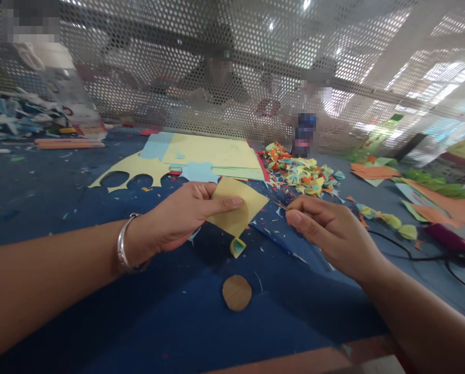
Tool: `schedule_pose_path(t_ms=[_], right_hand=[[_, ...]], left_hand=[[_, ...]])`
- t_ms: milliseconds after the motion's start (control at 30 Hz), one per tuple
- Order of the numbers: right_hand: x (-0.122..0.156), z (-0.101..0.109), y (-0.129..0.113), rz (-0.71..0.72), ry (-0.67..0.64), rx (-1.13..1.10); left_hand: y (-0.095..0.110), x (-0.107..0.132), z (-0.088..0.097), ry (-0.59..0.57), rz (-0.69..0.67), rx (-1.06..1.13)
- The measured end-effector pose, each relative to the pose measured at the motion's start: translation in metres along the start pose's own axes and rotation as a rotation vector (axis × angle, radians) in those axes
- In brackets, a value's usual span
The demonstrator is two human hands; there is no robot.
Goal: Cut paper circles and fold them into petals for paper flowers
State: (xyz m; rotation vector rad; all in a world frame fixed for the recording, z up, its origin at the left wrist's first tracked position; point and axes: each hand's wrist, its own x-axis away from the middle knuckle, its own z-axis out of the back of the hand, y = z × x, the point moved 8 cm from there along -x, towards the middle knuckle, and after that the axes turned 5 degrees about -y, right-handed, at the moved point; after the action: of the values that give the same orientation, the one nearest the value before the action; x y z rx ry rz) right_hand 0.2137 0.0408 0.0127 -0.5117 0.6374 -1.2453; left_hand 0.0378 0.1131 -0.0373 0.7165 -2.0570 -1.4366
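My left hand, with a silver bangle at the wrist, pinches a square of yellow paper between thumb and fingers. My right hand is closed on a thin, pointed metal tool; its kind is blurred and mostly hidden by the fingers. The tool's tip is just right of the square's right corner. Below the square lies a small folded yellow and light-blue paper piece. A brown cardboard disc rests on the dark blue table nearer to me.
Behind the hands lie stacked yellow sheets and a yellow sheet with round cutouts. Folded colourful paper pieces are heaped at right. A blue stick-like tool, a black cable and a bottle are around. A perforated screen stands behind.
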Motion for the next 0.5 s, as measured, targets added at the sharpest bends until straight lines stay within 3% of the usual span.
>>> schedule_pose_path(t_ms=[500], right_hand=[[0.0000, -0.0018, -0.0049, -0.006, -0.011, 0.087]], left_hand=[[0.0007, 0.0015, -0.0052, -0.037, -0.023, -0.030]])
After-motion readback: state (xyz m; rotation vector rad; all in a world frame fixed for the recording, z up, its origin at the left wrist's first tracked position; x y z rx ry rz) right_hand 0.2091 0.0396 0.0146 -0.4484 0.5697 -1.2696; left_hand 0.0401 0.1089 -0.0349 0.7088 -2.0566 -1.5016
